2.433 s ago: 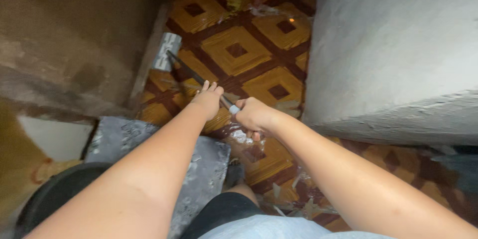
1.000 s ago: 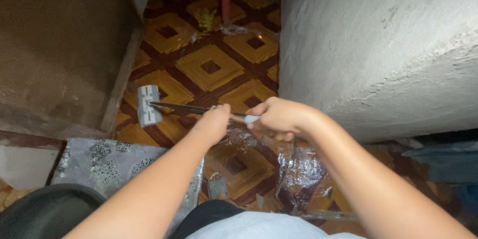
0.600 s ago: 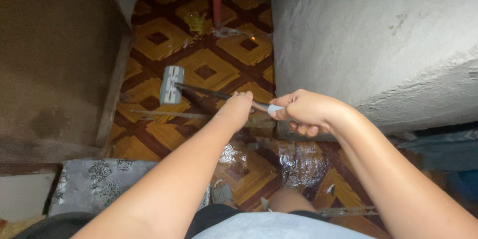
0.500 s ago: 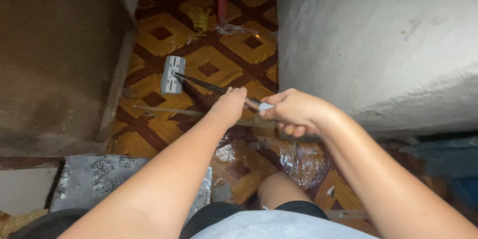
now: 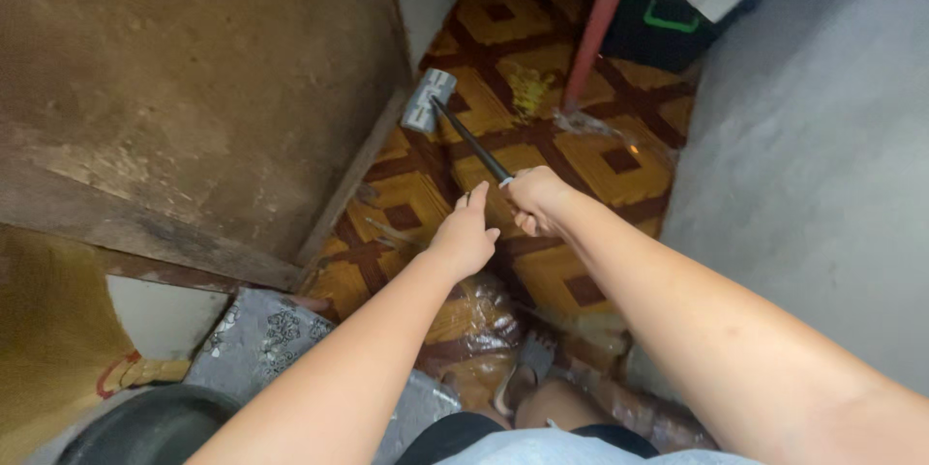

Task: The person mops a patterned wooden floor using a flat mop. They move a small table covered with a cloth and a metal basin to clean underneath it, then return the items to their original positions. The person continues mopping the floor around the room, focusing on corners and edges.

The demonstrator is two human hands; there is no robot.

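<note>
Head view, looking down a narrow floor passage. The right hand [image 5: 535, 200] is closed in a fist around the near end of a long dark handle [image 5: 471, 141]; the fingers wrap fully under it, and a short pale collar of the handle shows just beyond the knuckles. The left hand [image 5: 466, 238] lies just beside and slightly nearer than the right; its fingers are loosely extended, fingertips [image 5: 477, 196] pointing forward toward the handle, and it does not enclose the handle. Whether those fingertips touch the handle cannot be told from this view.

From the right fist the handle runs forward and to the left, ending in a small grey rectangular mop head [image 5: 428, 100] that rests on the patterned floor [image 5: 581, 150], well ahead of both hands. The head lies just beside the base of the brown wall [image 5: 194, 88], which stands left of the grip. A grey plastered wall [image 5: 823, 165] rises to the right of the grip. Beyond the grip and to its right, a red pole [image 5: 600, 15] stands tilted on the floor. Below and nearer than the hands, crumpled clear plastic sheeting [image 5: 474, 305] covers the floor, and a grey patterned cloth [image 5: 271, 334] lies to the near left.
</note>
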